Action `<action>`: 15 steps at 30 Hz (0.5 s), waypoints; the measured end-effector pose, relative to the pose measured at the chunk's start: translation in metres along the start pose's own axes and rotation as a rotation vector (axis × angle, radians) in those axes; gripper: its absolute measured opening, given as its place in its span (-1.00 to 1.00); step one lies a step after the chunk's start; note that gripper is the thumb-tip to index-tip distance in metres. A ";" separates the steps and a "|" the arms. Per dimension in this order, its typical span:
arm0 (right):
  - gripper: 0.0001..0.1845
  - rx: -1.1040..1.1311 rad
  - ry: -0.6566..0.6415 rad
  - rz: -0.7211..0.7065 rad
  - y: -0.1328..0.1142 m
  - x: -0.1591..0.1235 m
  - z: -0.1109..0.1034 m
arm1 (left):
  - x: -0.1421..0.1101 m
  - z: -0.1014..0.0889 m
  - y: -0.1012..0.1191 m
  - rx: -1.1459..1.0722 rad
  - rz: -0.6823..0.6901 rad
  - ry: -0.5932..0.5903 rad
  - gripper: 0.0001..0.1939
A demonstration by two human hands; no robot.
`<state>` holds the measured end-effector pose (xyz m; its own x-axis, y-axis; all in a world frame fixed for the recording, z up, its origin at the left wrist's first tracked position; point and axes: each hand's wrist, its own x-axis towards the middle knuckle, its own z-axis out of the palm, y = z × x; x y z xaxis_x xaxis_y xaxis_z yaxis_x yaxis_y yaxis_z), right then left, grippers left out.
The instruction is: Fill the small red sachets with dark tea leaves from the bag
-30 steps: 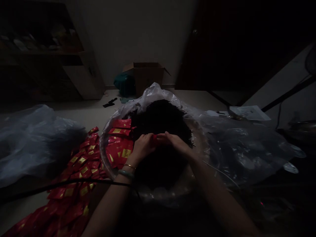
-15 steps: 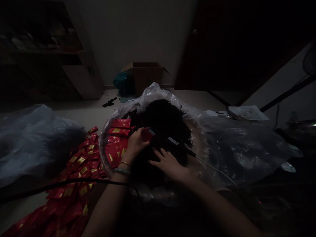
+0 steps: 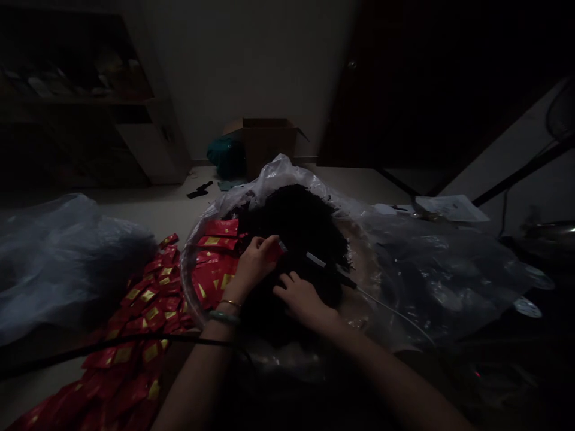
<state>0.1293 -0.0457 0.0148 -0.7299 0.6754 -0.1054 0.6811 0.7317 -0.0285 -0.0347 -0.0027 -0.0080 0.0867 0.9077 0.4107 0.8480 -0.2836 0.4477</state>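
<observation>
Since your hands have parted from their pressed-together position of a second ago, check the new layout. Your left hand (image 3: 255, 264) pinches a small red sachet (image 3: 279, 250) between thumb and fingers, directly over the heap of dark loose leaves (image 3: 300, 227); the fingers partly hide the sachet. Your right hand (image 3: 300, 297) lies open on the heap, fingers spread, with nothing visible in its grip. A slim wired tool (image 3: 315, 259) now shows on the heap, near the sachet, its thin cable (image 3: 386, 314) trailing right. The heap sits in a round, plastic-lined tray (image 3: 186, 287). Gold-labelled red sachets (image 3: 215, 263) lie inside its left rim, and more (image 3: 148, 317) spread over the pale surface to the near left.
</observation>
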 end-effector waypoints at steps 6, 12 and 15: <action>-0.45 0.030 -0.099 -0.039 0.001 -0.006 -0.001 | -0.001 0.001 -0.004 0.042 -0.040 -0.019 -0.47; -0.71 0.021 -0.091 0.007 -0.004 -0.009 -0.002 | -0.001 -0.006 -0.001 0.002 -0.110 -0.042 -0.54; -0.66 0.117 -0.071 0.056 0.003 -0.008 -0.008 | -0.001 -0.010 0.002 -0.024 -0.135 -0.037 -0.59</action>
<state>0.1361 -0.0482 0.0236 -0.6874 0.7037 -0.1798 0.7259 0.6744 -0.1356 -0.0380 -0.0071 0.0006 -0.0081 0.9487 0.3162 0.8403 -0.1650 0.5164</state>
